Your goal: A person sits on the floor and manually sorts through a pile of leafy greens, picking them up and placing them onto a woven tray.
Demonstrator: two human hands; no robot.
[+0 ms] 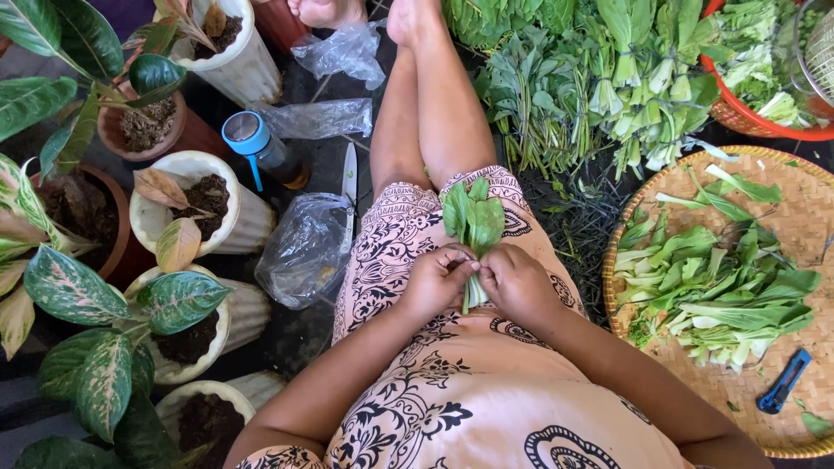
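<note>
A small bunch of green leafy stalks (474,221) stands upright over my lap, leaves pointing away from me. My left hand (437,280) and my right hand (514,281) both pinch its pale stem ends from either side, fingers closed around them. I sit on the ground in a pink patterned dress, legs stretched forward.
A round woven tray (808,217) at right holds trimmed greens and a blue utility knife (784,380). Bundled greens (599,87) and a red basket (756,126) lie ahead. A knife (349,187), clear plastic bags (304,247), a blue-capped bottle (258,148) and potted plants (187,204) stand at left.
</note>
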